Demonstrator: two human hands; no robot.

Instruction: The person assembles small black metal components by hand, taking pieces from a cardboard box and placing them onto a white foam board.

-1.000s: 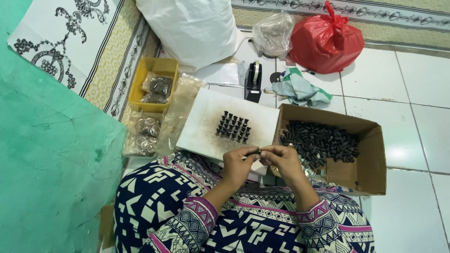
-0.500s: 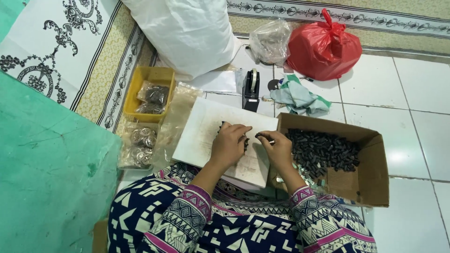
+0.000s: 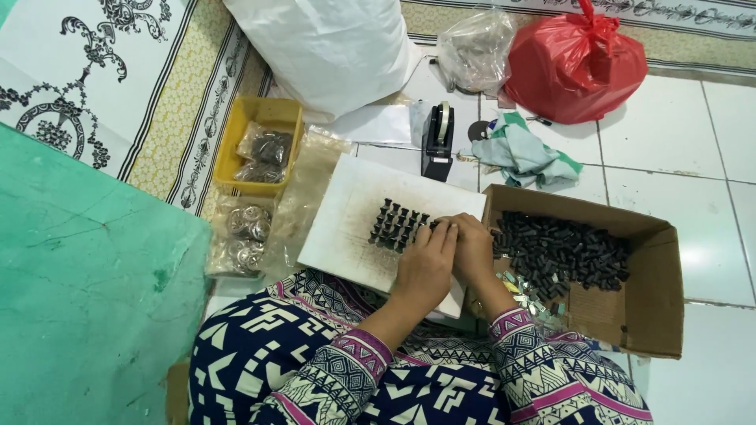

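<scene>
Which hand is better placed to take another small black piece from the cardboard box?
Probably the right hand. It rests at the white board's right edge, beside the cardboard box of black pieces. The left hand is farther from the box, by the standing black pieces.

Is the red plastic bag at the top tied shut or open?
Tied shut: the red bag is gathered into a knot at its top, contents hidden.

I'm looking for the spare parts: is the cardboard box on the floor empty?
No. The cardboard box holds a heap of small black parts, to the right of the right hand.
</scene>
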